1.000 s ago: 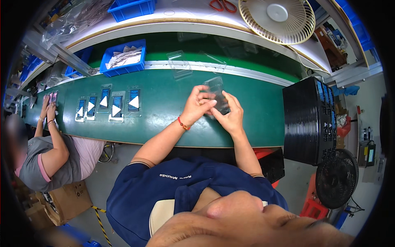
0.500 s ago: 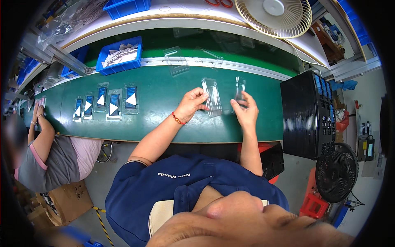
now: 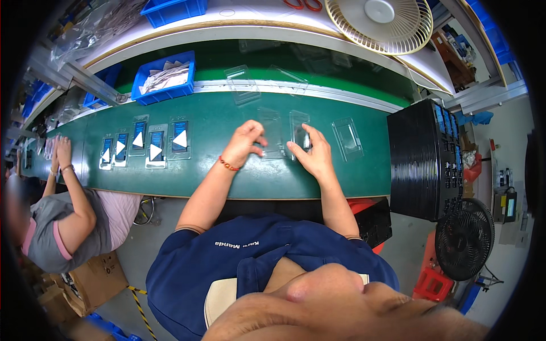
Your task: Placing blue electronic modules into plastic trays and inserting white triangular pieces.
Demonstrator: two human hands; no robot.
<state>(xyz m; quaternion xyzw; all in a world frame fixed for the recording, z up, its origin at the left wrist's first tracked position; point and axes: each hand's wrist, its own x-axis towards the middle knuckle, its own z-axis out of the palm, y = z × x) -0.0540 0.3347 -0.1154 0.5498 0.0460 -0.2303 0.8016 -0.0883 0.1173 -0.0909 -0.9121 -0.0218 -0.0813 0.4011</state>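
Note:
My right hand (image 3: 314, 154) pinches a clear plastic blister tray (image 3: 297, 120) by its lower right side, thumb and fingers round its edge. My left hand (image 3: 245, 145) is just left of a second clear tray (image 3: 272, 126), which is faint and blurred. Its fingers are bent, with a gap between thumb and forefinger, and seem to hold nothing. A third clear tray (image 3: 347, 140) lies on the green table to the right of my right hand.
To the left, several clear packs (image 3: 180, 137) with blue-and-white inserts lie on the green table (image 3: 216, 176). A blue bin (image 3: 165, 98) of papers stands behind them. Stacked black trays (image 3: 418, 159) rise at the right end. Another person's hands (image 3: 60, 152) work far left.
The tray from my right hand now lies on the table at right. My right hand has moved left to another tray. My left hand has shifted left, and its fingers have loosened.

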